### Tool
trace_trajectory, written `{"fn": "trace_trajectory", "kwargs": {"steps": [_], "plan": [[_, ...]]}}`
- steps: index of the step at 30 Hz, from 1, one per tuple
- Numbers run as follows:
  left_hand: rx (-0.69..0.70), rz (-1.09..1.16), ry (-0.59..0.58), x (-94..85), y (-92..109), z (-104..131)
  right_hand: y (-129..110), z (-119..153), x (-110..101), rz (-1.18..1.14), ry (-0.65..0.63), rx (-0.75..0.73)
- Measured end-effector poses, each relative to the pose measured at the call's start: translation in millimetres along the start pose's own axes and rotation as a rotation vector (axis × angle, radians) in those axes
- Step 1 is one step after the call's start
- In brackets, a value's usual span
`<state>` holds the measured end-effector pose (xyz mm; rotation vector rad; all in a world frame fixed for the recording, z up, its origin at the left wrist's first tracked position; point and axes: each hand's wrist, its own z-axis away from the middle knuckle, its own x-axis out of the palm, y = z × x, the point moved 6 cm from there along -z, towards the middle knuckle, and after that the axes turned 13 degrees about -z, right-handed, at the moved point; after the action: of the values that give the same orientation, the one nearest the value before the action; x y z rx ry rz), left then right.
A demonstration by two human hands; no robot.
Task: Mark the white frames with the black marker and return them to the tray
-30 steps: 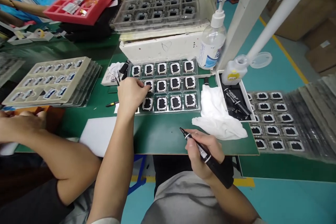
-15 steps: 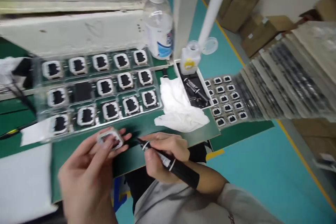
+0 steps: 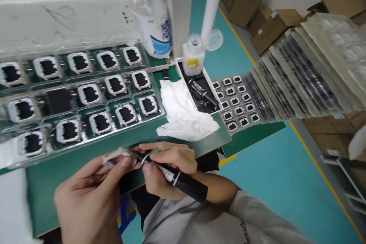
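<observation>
My left hand [image 3: 91, 187] pinches a small silvery watch-case-like frame [image 3: 121, 154], tilted, between thumb and fingers. A thick black marker pen [image 3: 174, 177] is gripped in my right hand [image 3: 171, 164], its dark tip at the right edge of the frame; whether it touches I cannot tell. Behind both hands lies a clear plastic tray [image 3: 113, 131] with rows of similar frames, each with a black insert. One of its pockets shows only a black square [image 3: 59, 101].
A crumpled white cloth [image 3: 188, 114] lies right of the tray. Beyond it are a white box [image 3: 220, 103] of markers, a small bottle with its lid flipped [image 3: 193, 55] and a large pump bottle [image 3: 151, 19]. Stacked trays [image 3: 303, 72] lean at the right.
The marker tip has come from a gap away up to the frame's edge. In my left hand the frame has tilted more edge-on. The view has shifted, with the tray now further left.
</observation>
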<state>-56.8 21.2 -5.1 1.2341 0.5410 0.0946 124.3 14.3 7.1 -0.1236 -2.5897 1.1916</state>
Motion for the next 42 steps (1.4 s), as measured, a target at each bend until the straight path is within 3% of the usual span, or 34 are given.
{"fn": "trace_trajectory", "kwargs": {"steps": [3, 8, 13, 19, 35, 42], "plan": [[-0.083, 0.083, -0.076, 7.3, -6.2, 3.8, -12.4, -12.2, -5.3, -0.031, -0.031, 0.061], [0.005, 0.148, -0.243, 20.8, 2.3, 3.8, -17.0, -22.2, -5.4, 0.058, -0.220, 0.158], [0.058, 0.194, -0.282, 22.3, 2.6, 4.0, -17.7, -25.2, -1.1, 0.088, -0.257, 0.120], [0.110, 0.144, -0.259, 22.1, -1.0, 7.9, -17.7, -24.1, 2.9, 0.136, -0.267, 0.070], [0.285, -0.039, -0.145, 18.2, 3.6, 12.1, -15.9, -21.3, 0.6, 0.179, -0.293, 0.109], [0.329, -0.176, -0.127, 15.8, 8.4, 16.4, -21.1, -20.5, 10.4, 0.185, -0.285, -0.107]]}}
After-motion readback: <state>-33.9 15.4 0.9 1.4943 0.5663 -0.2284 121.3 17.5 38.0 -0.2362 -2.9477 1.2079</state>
